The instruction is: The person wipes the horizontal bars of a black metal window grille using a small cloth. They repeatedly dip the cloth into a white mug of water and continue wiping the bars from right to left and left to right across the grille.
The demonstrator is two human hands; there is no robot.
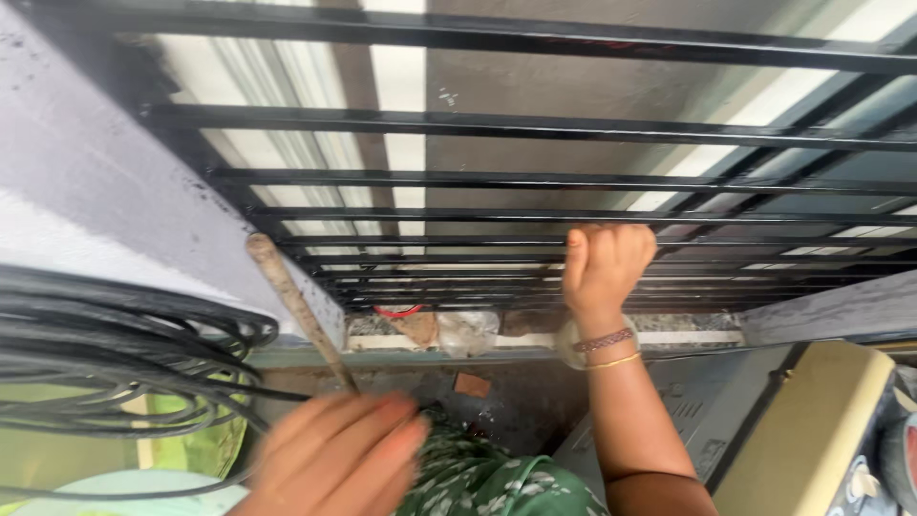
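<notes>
Black railing bar clenched in right hand; blurred left hand spread open below wooden stick.
Stick beside that loose grip could topple onto coiled cables.

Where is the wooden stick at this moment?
In the head view, the wooden stick leans left of centre, rising from above the blurred left hand toward the black railing, beside the coiled black cables.

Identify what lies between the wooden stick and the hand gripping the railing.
In the head view, between the stick and the right hand lie a red ring and crumpled clear plastic.
</notes>
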